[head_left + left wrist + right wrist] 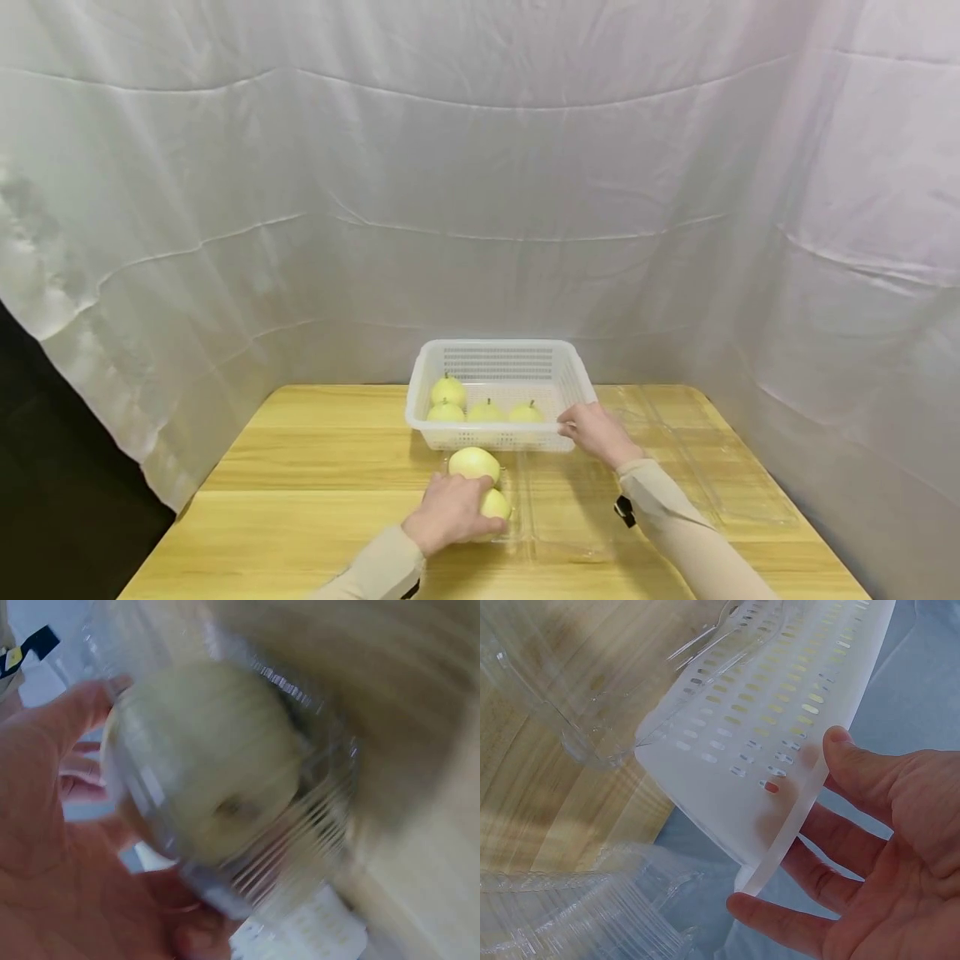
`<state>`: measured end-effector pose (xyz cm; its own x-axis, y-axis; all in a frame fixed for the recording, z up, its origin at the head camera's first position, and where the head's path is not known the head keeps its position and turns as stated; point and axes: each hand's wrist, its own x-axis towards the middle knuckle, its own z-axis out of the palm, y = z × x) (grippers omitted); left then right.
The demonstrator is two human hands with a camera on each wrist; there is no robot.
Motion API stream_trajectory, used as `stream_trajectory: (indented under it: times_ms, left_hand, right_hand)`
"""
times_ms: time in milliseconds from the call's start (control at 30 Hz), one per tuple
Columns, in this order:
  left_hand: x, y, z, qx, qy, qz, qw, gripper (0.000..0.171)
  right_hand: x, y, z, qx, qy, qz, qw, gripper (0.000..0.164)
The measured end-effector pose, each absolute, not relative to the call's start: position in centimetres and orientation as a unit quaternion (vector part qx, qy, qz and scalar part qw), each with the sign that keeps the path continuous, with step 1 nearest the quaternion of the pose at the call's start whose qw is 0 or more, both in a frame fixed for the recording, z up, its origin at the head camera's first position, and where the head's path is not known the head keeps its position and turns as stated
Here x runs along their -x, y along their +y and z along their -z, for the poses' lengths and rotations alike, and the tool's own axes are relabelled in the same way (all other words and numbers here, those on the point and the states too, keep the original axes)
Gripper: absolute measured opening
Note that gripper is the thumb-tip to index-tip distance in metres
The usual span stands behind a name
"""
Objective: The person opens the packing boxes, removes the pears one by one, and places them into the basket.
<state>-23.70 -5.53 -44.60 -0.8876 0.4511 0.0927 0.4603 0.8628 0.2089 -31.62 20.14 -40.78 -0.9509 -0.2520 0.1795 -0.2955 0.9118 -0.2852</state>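
My left hand [453,508] grips the nearer pale yellow pear [495,505], thumb and fingers on opposite sides of it. Another pear [474,467] lies just beyond, and both sit in a clear plastic clamshell box [522,504]. Through the box's ribbed wall the gripped pear [217,757] shows in the left wrist view, blurred. My right hand [596,432] holds the front right corner of a white slotted basket [480,437]; in the right wrist view the thumb is on the outer wall and fingers wrap the rim. Inside the basket are several stemmed pears [487,411].
More clear plastic packaging [697,467] lies on the right of the wooden table [322,475], partly blending into the wood. Grey-white curtains [510,183] hang close behind the table and along its sides. A dark gap [52,467] shows at the left.
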Motion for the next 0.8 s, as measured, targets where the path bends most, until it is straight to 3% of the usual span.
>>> stream_trajectory:
  times_ms: [567,800]
  left_hand:
    - [24.0,-5.4,45.7,0.202,-0.954,0.189,0.118,0.055]
    - [24.6,-5.8,44.6,0.205,-0.926,0.299,0.108,0.047]
  right_hand:
    - [31.1,20.5,40.8,-0.156,-0.972,-0.159,0.073,0.019]
    - [31.2,20.4,40.9,-0.155,-0.974,-0.146,0.071,0.02]
